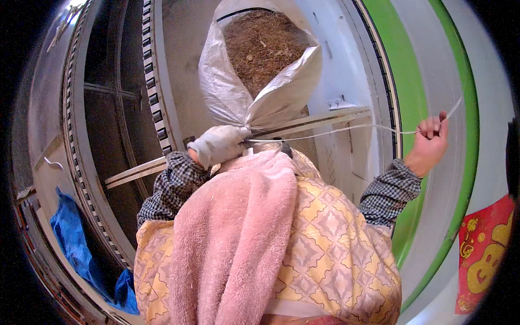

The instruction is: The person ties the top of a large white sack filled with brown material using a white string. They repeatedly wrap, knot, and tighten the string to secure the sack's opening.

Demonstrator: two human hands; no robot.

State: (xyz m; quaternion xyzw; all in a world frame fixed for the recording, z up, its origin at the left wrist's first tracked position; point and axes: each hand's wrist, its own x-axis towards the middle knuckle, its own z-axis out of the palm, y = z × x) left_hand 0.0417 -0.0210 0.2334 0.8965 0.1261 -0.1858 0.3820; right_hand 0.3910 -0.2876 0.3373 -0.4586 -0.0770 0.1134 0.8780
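Nearest us hangs a fluffy pink towel (pixel 233 233) over a yellow garment with a grey-and-cream diamond pattern (pixel 336 244). Just beyond, from black-and-white checked sleeves (pixel 390 192), come the two hands. On the left, our left hand (pixel 219 145), in a pale grey-white glove, has its fingers curled in at the pinched near edge of the sack; we cannot quite tell whether it also grips the cord. On the right, our bare right hand (pixel 430 143) is clenched on a thin white cord (pixel 346 129), which runs across from the pinch, its loose end trailing past the fist. Farther off, straight ahead, stands the white woven-plastic sack (pixel 219 81), its mouth spread wide around dry brown fibrous material (pixel 265 51). Crumpled blue sheeting (pixel 76 238) lies to the left; a red sheet with gold designs (pixel 487 254) shows at the right.
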